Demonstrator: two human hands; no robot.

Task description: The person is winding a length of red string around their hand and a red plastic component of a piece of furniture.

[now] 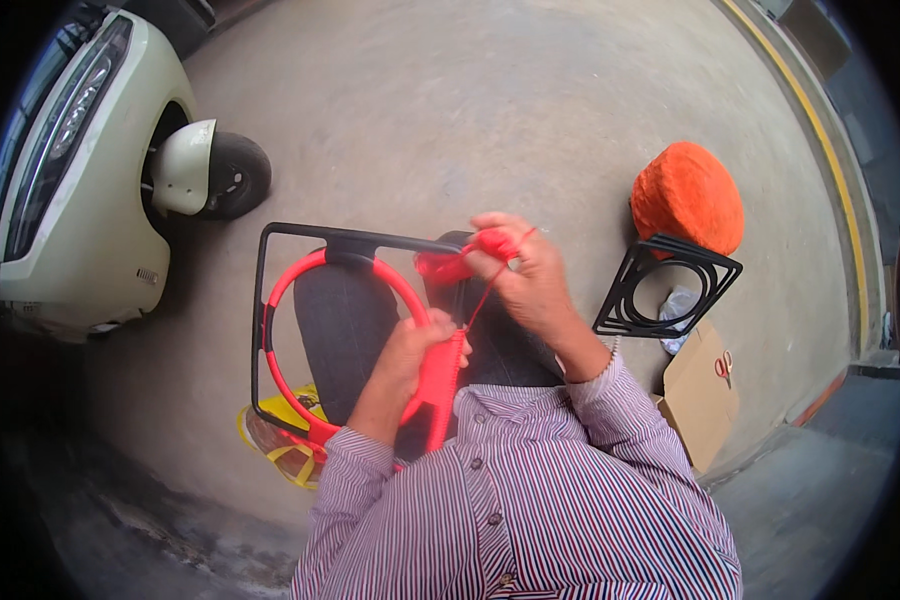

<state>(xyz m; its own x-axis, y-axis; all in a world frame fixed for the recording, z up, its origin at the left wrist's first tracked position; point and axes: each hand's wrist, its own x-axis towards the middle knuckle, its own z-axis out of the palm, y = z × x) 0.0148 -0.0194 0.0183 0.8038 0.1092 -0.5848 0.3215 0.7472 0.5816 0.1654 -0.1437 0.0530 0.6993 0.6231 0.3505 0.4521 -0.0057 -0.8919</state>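
Resting across the lap: a black square frame point(270, 300) with a round ring point(290, 280) inside, partly wrapped in red cord, well clear of the pale vehicle point(80, 170) beyond it. Left hand point(415, 350) with fingers closed round the wrapped ring at the frame's near side; right hand point(525, 275) above it, fingers pinched on a red cord bundle point(460, 262), strand taut. Probably light and stiff in the frame, soft and slippery in the cord; best held by the rigid ring.

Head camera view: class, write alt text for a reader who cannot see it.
A seated person's right hand pulls red cord while the left hand grips a black frame whose ring is wrapped in red. A second black frame and an orange bundle lie on the concrete floor.
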